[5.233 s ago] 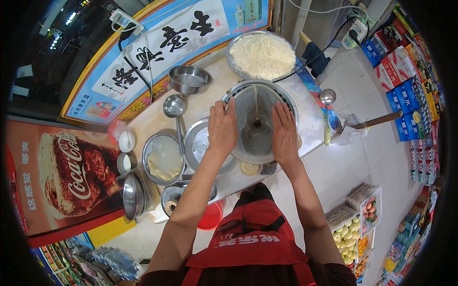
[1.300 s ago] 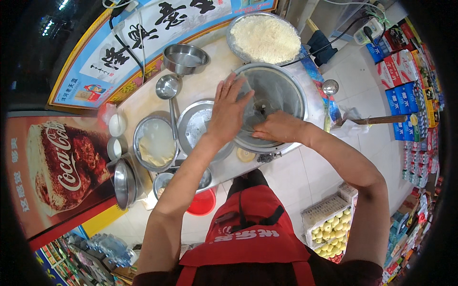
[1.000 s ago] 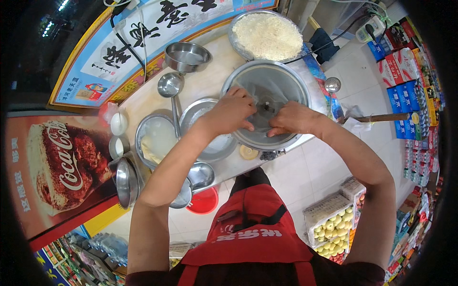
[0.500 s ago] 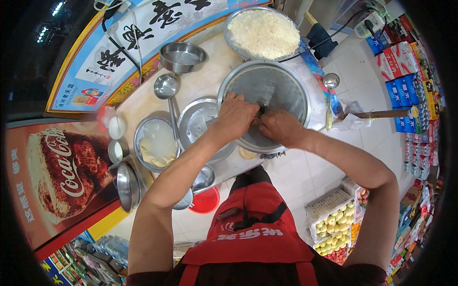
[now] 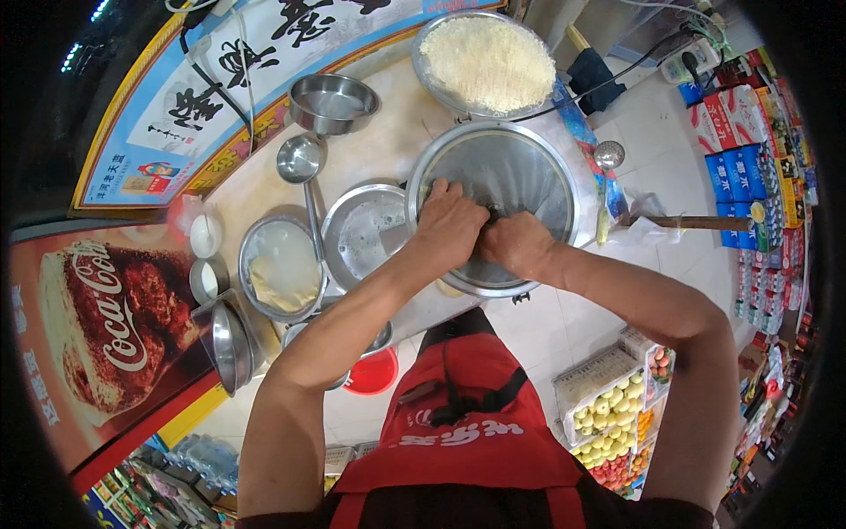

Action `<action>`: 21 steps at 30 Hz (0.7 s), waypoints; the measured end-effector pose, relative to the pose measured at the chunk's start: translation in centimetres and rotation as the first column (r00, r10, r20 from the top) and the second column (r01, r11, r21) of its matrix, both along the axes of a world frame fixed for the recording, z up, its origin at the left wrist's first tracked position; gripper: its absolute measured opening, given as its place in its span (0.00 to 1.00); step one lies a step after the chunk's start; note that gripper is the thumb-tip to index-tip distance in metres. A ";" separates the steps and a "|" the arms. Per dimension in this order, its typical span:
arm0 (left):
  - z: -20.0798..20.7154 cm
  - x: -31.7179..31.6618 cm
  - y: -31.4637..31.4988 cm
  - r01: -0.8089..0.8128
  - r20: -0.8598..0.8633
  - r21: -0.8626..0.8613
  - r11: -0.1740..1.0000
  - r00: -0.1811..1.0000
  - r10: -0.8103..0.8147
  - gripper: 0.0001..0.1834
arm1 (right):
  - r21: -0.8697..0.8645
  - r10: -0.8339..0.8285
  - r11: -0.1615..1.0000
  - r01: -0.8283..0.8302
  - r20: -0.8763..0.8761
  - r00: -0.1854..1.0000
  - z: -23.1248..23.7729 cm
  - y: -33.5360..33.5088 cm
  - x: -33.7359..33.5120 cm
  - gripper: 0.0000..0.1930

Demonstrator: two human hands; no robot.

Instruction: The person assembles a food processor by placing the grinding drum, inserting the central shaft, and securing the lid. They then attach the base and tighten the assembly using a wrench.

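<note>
A large round metal pan point(image 5: 533, 176) with a dull grey inside stands near the front right of the table. At its middle is a small dark fitting point(image 5: 487, 204), mostly covered by my fingers. My left hand point(image 5: 452, 226) reaches in from the left, fingers bent and tips at the fitting. Close against it on the right, my right hand point(image 5: 520, 245) is closed, its knuckles up. What the fingers grip at the centre is hidden. Left of the pan sits a wide metal basin point(image 5: 339, 234) with a wet, whitish bottom.
Behind the pan stands a bowl of pale crumbly stuff point(image 5: 487, 63). Leftward are an empty-looking metal bowl point(image 5: 333, 104), a ladle point(image 5: 300, 159) and a pot of cloudy liquid point(image 5: 291, 245). A skimmer point(image 5: 609, 155) lies at the right edge; fruit crates point(image 5: 608, 414) stand below.
My right hand has curled more tightly and come closer to the left one. Both stay at the pan's centre. The whole view has shifted slightly.
</note>
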State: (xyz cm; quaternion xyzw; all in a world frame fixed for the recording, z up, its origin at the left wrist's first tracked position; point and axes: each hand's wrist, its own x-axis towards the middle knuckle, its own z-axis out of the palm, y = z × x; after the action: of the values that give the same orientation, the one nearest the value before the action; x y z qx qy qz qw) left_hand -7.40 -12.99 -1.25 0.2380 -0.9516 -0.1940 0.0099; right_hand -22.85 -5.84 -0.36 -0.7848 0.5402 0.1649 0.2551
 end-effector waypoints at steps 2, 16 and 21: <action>0.1 0.0 -0.3 0.019 0.019 0.000 1.000 1.000 -0.019 0.07 | -0.021 -0.049 0.999 0.049 0.004 0.999 -0.3 0.2 0.4 0.13; 2.6 1.8 2.7 -0.047 -0.233 -0.250 0.967 0.972 -0.013 0.10 | -0.172 -0.221 0.938 0.302 0.379 0.899 3.5 1.9 -3.2 0.12; 1.4 1.7 1.6 0.045 0.063 -0.121 0.992 0.997 -0.037 0.09 | -0.390 -0.014 0.915 0.104 0.228 0.973 4.2 0.1 -5.2 0.10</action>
State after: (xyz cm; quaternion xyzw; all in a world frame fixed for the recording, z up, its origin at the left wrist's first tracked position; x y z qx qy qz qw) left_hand -5.66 -11.36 0.15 0.2231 -0.9663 -0.1284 -0.0083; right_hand -28.09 -5.78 3.89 -0.8170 0.5543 -0.0450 0.1528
